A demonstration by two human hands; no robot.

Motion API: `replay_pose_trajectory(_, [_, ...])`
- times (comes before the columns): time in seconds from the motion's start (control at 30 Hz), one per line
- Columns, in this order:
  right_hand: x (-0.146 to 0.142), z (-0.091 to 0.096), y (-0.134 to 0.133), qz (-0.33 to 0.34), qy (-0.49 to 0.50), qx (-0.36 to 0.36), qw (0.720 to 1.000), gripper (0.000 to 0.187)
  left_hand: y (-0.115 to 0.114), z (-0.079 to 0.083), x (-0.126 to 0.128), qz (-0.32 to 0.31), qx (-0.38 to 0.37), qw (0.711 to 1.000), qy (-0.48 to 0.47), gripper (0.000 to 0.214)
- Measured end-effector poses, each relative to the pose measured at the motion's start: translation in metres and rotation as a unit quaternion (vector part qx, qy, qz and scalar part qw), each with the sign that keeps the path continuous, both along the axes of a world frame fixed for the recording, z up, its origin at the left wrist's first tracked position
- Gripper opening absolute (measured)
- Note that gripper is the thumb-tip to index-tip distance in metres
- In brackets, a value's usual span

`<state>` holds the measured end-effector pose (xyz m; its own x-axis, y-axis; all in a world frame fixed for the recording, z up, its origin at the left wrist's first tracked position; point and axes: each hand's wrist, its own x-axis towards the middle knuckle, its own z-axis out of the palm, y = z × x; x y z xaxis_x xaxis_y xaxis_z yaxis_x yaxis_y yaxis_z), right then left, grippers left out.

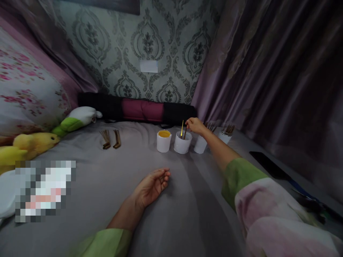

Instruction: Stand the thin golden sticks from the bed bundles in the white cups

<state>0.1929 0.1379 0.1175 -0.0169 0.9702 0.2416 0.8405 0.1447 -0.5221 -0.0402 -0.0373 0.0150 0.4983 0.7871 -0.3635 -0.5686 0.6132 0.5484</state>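
Observation:
My right hand (196,125) pinches the top of a thin brown stick (185,132), whose lower end is inside a white cup (182,145). A bright yellow, pointed stick (182,129) stands in the same cup. To its left is a white container (163,143) with a yellow-orange top. Another white cup (199,145) with dark sticks stands below my right wrist, partly covered by the arm. My left hand (154,185) rests on the grey sheet (171,221), palm turned inward, fingers loosely bent and holding nothing.
Beyond my right forearm stands a jar (225,135) of brown sticks. Two small bundles of brown sticks (105,139) lie at left. Plush toys (34,144) line the left side; a black and maroon roll (142,110) lies along the wall. A dark flat object (268,164) is at right.

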Motion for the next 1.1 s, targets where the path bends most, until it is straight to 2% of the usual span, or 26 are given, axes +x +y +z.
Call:
replay_pose_trajectory(0.2, [-0.001,-0.004,0.004,-0.02,0.012,-0.009,1.0,0.025,0.001,-0.001,0.0,-0.002,0.001,1.0,-0.004,0.013])
replay_pose_trajectory(1.1, [-0.001,-0.016,0.011,-0.024,0.053,-0.04,0.997,0.021,0.0,0.004,0.001,0.006,-0.012,1.0,0.004,0.012])
